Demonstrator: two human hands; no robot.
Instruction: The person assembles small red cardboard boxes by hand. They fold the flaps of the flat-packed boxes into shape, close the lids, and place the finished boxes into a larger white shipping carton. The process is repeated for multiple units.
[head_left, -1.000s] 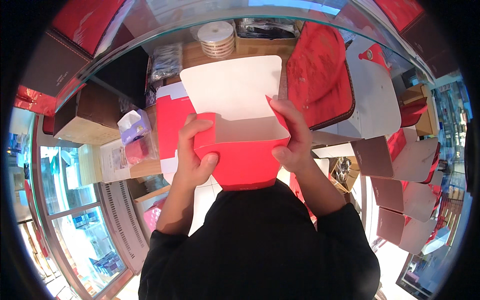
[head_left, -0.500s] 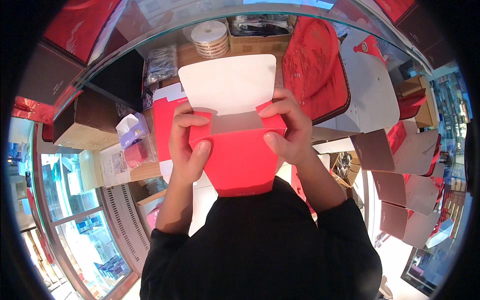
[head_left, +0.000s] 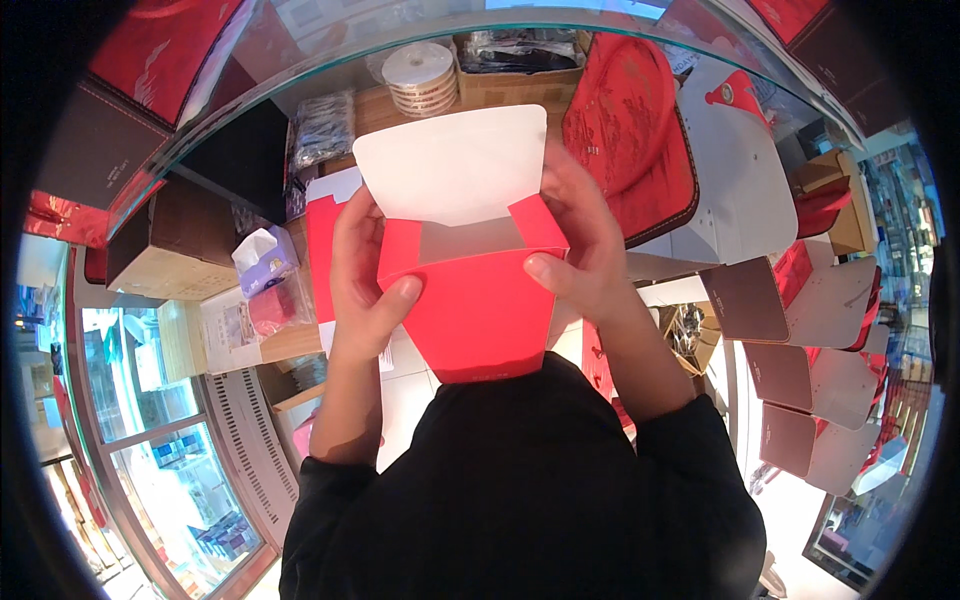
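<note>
A red cardboard box (head_left: pixel 480 315) is held up in front of my body, its white-lined lid flap (head_left: pixel 455 165) standing raised at the far side. Two small red side flaps lean over the opening, and its grey inside shows between them. My left hand (head_left: pixel 362 275) grips the left side, thumb on the front panel near the top edge, fingers partly hidden behind. On the opposite side my right hand (head_left: pixel 590 245) holds the box with its thumb on the front corner; its fingers reach back beside the raised flap.
Behind the box, a wooden counter carries a stack of white ribbon spools (head_left: pixel 420 75), an open carton (head_left: pixel 520 80) and plastic-wrapped packets (head_left: pixel 325 128). A tissue pack (head_left: pixel 265 258) lies left. Red round cases (head_left: pixel 630 120) stand right. A glass edge (head_left: pixel 420 42) runs across the far side.
My fingers have moved off the small side flaps to the outer sides and back of the box. The thumbs stay at the front, and the box has shifted slightly.
</note>
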